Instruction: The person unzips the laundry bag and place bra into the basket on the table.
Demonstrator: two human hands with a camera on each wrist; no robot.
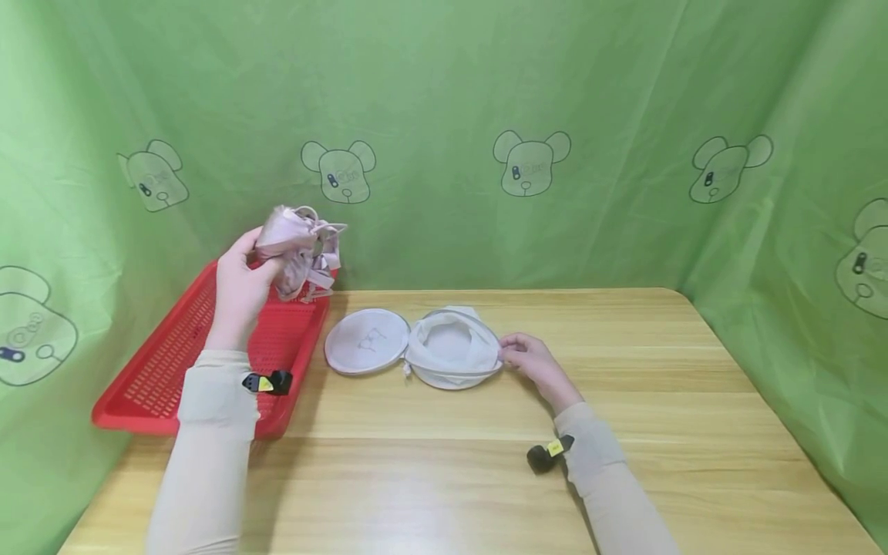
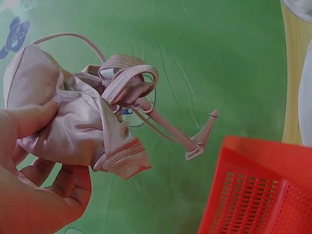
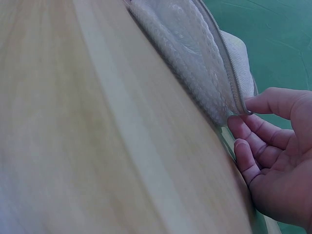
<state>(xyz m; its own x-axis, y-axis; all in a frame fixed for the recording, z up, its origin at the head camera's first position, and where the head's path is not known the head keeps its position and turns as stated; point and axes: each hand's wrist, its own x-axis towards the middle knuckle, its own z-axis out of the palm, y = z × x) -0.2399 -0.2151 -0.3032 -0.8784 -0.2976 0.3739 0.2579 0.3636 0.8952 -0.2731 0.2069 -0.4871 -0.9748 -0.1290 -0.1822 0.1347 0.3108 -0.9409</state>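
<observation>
A folded pink satin bra (image 2: 78,112) with thin straps and a strap slider hangs in the grip of my left hand (image 1: 240,285), thumb on one side and fingers underneath. In the head view this hand is raised over the far part of the red basket (image 1: 277,331). On the table lies a round white mesh laundry bag (image 1: 454,378), its zippered mouth open and its round lid (image 1: 368,341) folded out to the left. My right hand (image 1: 537,366) pinches the zippered rim at the bag's right side between thumb and fingers, as the right wrist view shows closely.
The slatted red basket stands at the table's left side, tilted in view, close to the bag's lid. Green curtain (image 1: 444,116) with bear-head prints encloses the back and both sides. Bare wooden table (image 1: 416,478) shows in front of the bag and to its right.
</observation>
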